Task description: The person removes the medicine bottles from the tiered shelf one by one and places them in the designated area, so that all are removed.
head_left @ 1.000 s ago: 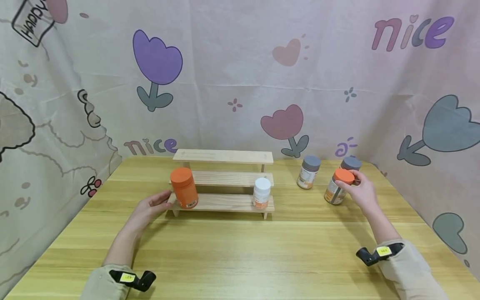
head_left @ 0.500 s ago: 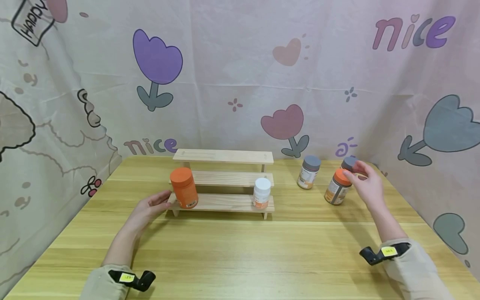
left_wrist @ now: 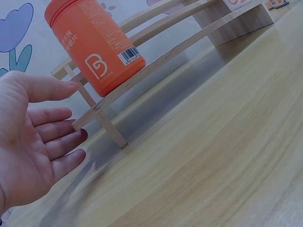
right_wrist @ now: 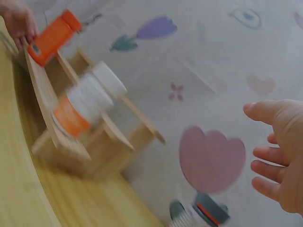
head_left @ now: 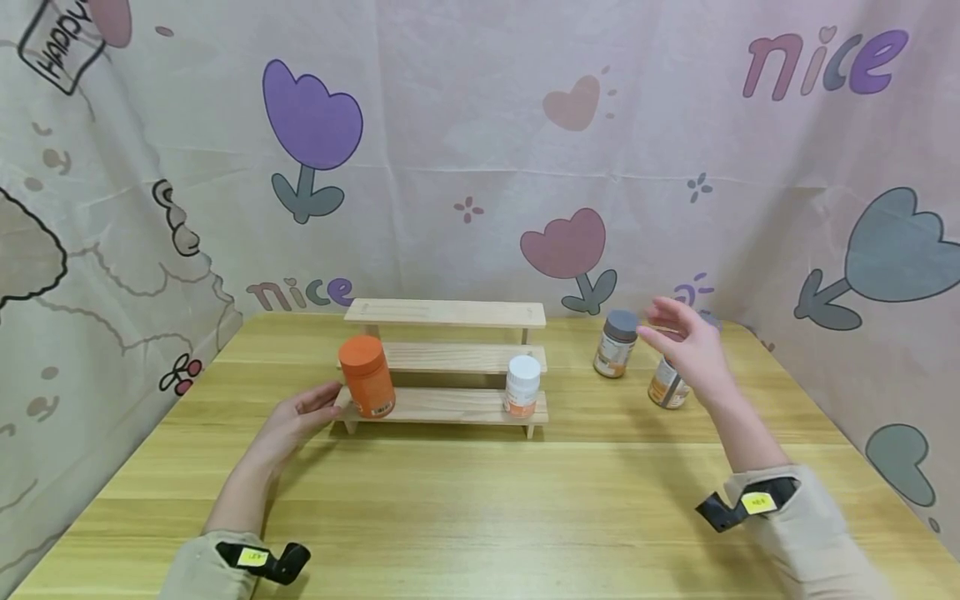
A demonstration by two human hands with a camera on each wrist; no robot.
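A three-tier wooden rack (head_left: 450, 406) stands on the table. My left hand (head_left: 292, 427) is at its left end, fingers relaxed and fingertips right at the lowest tier's edge in the left wrist view. Beside those fingers, an orange bottle (left_wrist: 97, 47) stands on that tier; a white bottle (head_left: 522, 388) stands at the tier's right end. My right hand (head_left: 693, 350) is raised with thumb and fingers apart, holding nothing. Its fingertips are close to a grey-capped bottle (head_left: 617, 344). Behind the hand, another bottle (head_left: 667, 388) shows only its lower body, its cap hidden.
A second grey cap (head_left: 711, 320) peeks out behind my right hand. The wooden table (head_left: 465, 508) extends in front of the rack. A printed curtain (head_left: 450, 125) hangs close behind the rack and along both sides.
My right hand has let go of the orange-capped bottle, lifted away, and swung left toward the nearer grey-capped bottle. My left hand has stayed at the rack's end.
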